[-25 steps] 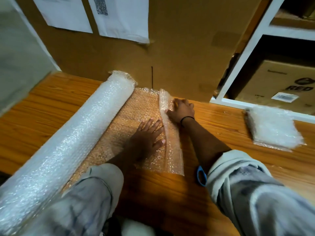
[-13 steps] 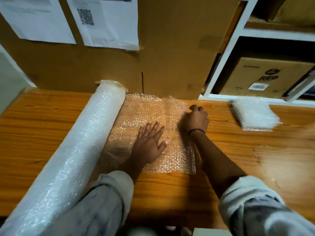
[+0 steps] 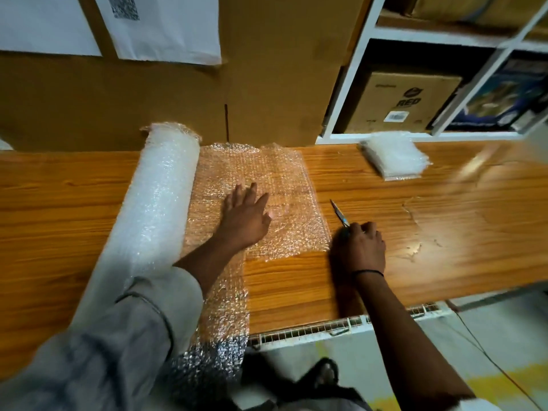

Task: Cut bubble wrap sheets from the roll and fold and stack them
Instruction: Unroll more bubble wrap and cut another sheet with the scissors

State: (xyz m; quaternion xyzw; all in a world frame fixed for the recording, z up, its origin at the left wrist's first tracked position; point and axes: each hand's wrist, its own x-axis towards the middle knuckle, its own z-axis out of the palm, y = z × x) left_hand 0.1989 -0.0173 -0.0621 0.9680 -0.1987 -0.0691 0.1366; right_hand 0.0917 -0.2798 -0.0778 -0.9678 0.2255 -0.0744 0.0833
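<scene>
While my left hand [image 3: 244,221] lies flat with its fingers spread and straight on the unrolled bubble wrap sheet [image 3: 284,185] at the centre of the frame, my right hand [image 3: 360,247] sits just right of the sheet's right edge, fingers curled round the handles of a pair of scissors [image 3: 339,215]. The handles are hidden under my fingers; the thin blades stick out toward the upper left, their tip near the sheet's edge but apart from it. A black band [image 3: 367,272] circles my right wrist.

The sheet runs out from the big white roll [image 3: 154,209], which lies slantwise across the wooden table [image 3: 444,221] from the lower left up to the brown cardboard wall [image 3: 267,69]. A strip of the sheet next to the roll hangs over the table's near edge at the lower centre. Well apart from my hands, at the upper right, a stack of folded sheets [image 3: 394,157] rests on the table in front of a white shelf [image 3: 364,54] holding a cardboard box [image 3: 406,102]. White papers [image 3: 166,28] are stuck on the wall at the upper left.
</scene>
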